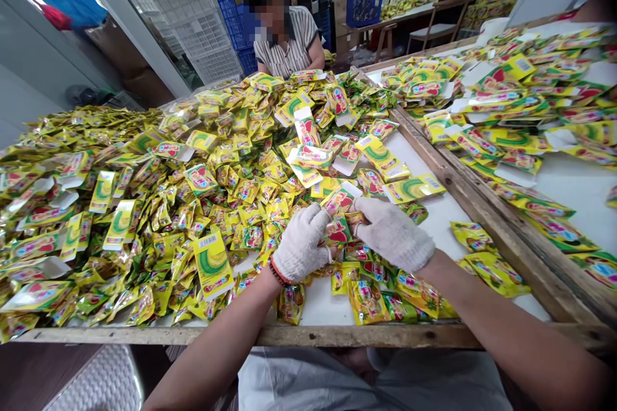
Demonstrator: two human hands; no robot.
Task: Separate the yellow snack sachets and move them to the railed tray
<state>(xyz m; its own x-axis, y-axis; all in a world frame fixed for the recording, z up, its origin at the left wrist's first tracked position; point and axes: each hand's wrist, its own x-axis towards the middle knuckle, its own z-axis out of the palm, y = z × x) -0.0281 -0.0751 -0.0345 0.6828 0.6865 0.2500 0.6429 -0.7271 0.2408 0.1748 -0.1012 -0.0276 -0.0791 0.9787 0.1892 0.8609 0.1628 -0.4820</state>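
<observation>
My left hand, in a white knit glove with a dark bracelet at the wrist, is closed around a small yellow-and-green carton whose white flap stands open. Facing it, my right hand, gloved too, pinches a small shiny packet close against the carton. Fingers partly hide both items, so how far the packet sits inside cannot be made out. Below the hands, yellow packets lie on the white tabletop. Left of my left hand rests a yellow carton with a green swirl.
A large heap of packets and cartons covers the left and middle. A wooden divider separates more cartons at right. A wooden edge runs along the front. Across the table sits a person near stacked white crates.
</observation>
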